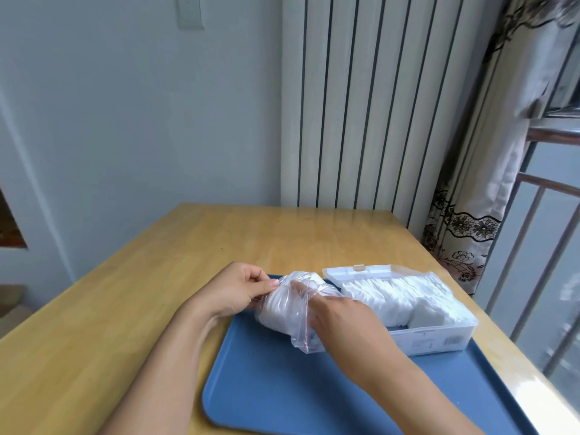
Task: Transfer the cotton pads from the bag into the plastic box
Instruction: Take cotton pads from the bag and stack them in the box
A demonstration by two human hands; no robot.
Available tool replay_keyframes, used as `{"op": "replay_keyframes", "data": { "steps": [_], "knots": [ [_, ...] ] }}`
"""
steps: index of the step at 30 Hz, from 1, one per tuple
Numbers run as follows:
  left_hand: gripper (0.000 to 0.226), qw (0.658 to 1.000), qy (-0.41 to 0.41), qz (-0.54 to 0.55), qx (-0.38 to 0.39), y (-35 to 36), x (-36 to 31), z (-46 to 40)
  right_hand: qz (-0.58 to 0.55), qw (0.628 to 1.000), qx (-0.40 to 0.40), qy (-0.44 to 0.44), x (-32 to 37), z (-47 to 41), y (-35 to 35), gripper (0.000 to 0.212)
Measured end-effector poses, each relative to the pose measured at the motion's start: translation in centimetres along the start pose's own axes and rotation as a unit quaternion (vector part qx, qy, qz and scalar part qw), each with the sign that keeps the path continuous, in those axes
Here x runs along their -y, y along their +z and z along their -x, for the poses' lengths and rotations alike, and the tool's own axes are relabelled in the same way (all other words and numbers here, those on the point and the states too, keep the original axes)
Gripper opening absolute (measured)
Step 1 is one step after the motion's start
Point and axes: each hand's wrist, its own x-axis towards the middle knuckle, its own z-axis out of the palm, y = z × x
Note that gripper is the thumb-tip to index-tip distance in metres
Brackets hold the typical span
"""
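Her left hand point(238, 288) pinched the crinkly clear plastic bag point(287, 312); her right hand point(337, 312) reached inside, fingers round soft white cotton pads point(273, 306), probably light, squashy, best gripped as a stack.

We see a pale wall point(125, 120), a ribbed white radiator point(361, 105), a patterned curtain point(470, 199) and a wooden table point(157, 293).
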Motion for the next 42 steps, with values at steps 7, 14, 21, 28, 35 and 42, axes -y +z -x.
{"op": "replay_keyframes", "data": {
  "steps": [7, 14, 21, 28, 35, 42],
  "knots": [
    [0.024, 1.0, 0.016, -0.007, 0.006, 0.3, -0.4, 0.0, -0.098, 0.994, -0.034, 0.017, 0.2, 0.2, -0.4, 0.015],
    [0.025, 1.0, 0.01, -0.002, -0.029, 0.4, -0.7, -0.1, -0.104, 0.994, -0.014, 0.013, 0.0, 0.2, -0.5, 0.033],
    [0.025, 0.996, 0.038, -0.062, -0.046, 0.8, -0.5, -0.4, -0.1, 0.994, -0.013, 0.047, 0.0, 0.1, -0.3, 0.019],
    [0.025, 0.986, 0.059, -0.136, -0.077, 1.3, -0.4, -0.5, -0.113, 0.992, -0.028, 0.052, -0.2, 0.1, -0.3, 0.022],
    [0.025, 0.978, 0.068, -0.161, -0.111, 1.8, -0.9, -0.1, -0.124, 0.991, -0.044, 0.029, -0.2, 0.1, 0.1, 0.026],
    [0.025, 0.976, 0.06, -0.166, -0.124, 2.2, -1.1, 0.0, -0.156, 0.985, -0.068, 0.032, 0.0, 0.3, 0.0, 0.022]
  ]
}}
